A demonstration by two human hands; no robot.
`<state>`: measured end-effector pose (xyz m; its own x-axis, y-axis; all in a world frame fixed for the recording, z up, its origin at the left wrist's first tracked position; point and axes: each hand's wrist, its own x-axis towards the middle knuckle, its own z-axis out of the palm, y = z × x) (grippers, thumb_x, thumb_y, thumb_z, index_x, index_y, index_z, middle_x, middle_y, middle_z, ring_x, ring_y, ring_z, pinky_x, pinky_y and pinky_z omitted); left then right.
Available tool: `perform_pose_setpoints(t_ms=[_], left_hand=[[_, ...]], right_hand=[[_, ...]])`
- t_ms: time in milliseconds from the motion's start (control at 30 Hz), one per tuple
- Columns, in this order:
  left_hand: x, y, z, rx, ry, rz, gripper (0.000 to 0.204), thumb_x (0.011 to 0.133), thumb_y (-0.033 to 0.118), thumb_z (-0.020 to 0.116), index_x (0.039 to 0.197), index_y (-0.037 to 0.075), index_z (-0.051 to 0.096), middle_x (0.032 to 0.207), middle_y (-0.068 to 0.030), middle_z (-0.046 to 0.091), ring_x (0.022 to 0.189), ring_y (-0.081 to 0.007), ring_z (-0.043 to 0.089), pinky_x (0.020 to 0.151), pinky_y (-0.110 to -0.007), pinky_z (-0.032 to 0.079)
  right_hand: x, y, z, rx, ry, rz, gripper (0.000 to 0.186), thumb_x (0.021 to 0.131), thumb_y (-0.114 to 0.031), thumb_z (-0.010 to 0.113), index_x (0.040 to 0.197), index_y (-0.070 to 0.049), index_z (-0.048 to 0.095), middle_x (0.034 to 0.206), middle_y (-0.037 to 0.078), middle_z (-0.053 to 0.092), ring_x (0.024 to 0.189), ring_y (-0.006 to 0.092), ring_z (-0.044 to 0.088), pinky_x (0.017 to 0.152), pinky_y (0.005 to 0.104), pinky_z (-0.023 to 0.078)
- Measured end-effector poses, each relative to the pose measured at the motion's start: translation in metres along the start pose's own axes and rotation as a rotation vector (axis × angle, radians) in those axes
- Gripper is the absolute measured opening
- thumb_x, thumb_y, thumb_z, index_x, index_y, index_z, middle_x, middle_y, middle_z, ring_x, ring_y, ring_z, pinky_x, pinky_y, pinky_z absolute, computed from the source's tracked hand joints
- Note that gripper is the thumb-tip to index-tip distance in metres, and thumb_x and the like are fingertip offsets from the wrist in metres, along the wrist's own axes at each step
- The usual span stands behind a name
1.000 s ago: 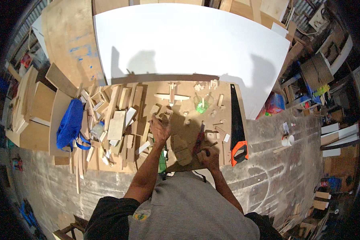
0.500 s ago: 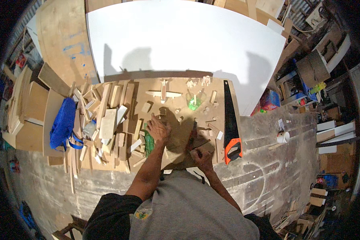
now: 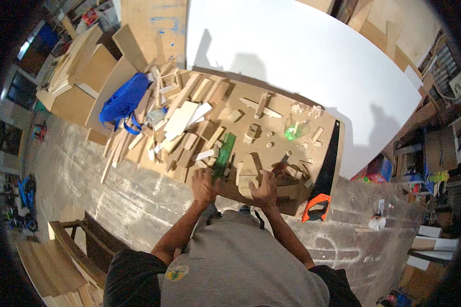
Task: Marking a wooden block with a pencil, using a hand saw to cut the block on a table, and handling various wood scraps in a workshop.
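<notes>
At the near edge of the worktable, my left hand has its fingers spread beside a flat green translucent piece. My right hand is at the right side of a pale wooden block, thumb and fingers apart. Whether its fingertips press on the block is hard to tell. Farther back stands a small wooden block. Beyond it lies a wooden toy plane. A slim dark tool with a reddish part lies right of my right hand.
A handsaw with an orange handle lies along the table's right edge. Scrap wood and a blue bag fill the left side. A green clear container and small dowel pieces lie to the back right. A large white board stands behind.
The view has turned, so the table now appears tilted. My left hand has drawn back from the middle to the near edge. My right hand has come next to the pale block.
</notes>
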<state>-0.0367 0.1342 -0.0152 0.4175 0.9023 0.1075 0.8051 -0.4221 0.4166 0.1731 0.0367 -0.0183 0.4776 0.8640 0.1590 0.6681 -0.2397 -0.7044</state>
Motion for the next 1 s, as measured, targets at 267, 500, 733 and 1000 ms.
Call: perform_pose_setpoints(t_ms=[267, 500, 733, 1000], left_hand=[[0.023, -0.032, -0.003, -0.052, 0.046, 0.147, 0.038, 0.084, 0.021, 0.064, 0.117, 0.005, 0.055, 0.109, -0.0178, 0.055, 0.105, -0.0368, 0.051, 0.088, -0.051, 0.043], [0.093, -0.073, 0.021, -0.093, -0.021, 0.203, 0.034, 0.083, 0.013, 0.061, 0.116, 0.008, 0.058, 0.107, -0.0192, 0.062, 0.088, -0.0341, 0.066, 0.070, -0.041, 0.055], [0.123, -0.059, 0.014, -0.111, -0.246, 0.090, 0.051, 0.086, 0.024, 0.058, 0.129, -0.003, 0.048, 0.084, -0.0203, 0.064, 0.080, -0.0407, 0.065, 0.066, -0.044, 0.055], [0.099, -0.075, -0.001, -0.412, -0.083, 0.098, 0.028, 0.082, 0.014, 0.062, 0.098, -0.009, 0.064, 0.088, -0.0257, 0.064, 0.081, -0.0398, 0.064, 0.072, -0.044, 0.052]], right_hand=[[-0.006, -0.049, 0.032, -0.334, -0.093, 0.182, 0.074, 0.075, -0.033, 0.075, 0.133, -0.001, 0.042, 0.137, 0.028, 0.034, 0.126, 0.0470, 0.036, 0.103, 0.0555, 0.033], [-0.028, -0.016, 0.063, -0.311, 0.151, 0.058, 0.072, 0.075, -0.040, 0.073, 0.132, -0.003, 0.046, 0.128, 0.023, 0.048, 0.117, 0.0431, 0.047, 0.095, 0.0497, 0.043], [-0.030, -0.039, 0.067, -0.336, 0.035, 0.408, 0.068, 0.083, -0.041, 0.062, 0.144, -0.027, 0.035, 0.136, 0.020, 0.043, 0.124, 0.0419, 0.044, 0.097, 0.0549, 0.041], [-0.041, -0.014, 0.074, -0.254, 0.178, 0.188, 0.060, 0.083, -0.029, 0.065, 0.136, -0.012, 0.042, 0.131, 0.021, 0.046, 0.115, 0.0441, 0.050, 0.093, 0.0522, 0.045]])
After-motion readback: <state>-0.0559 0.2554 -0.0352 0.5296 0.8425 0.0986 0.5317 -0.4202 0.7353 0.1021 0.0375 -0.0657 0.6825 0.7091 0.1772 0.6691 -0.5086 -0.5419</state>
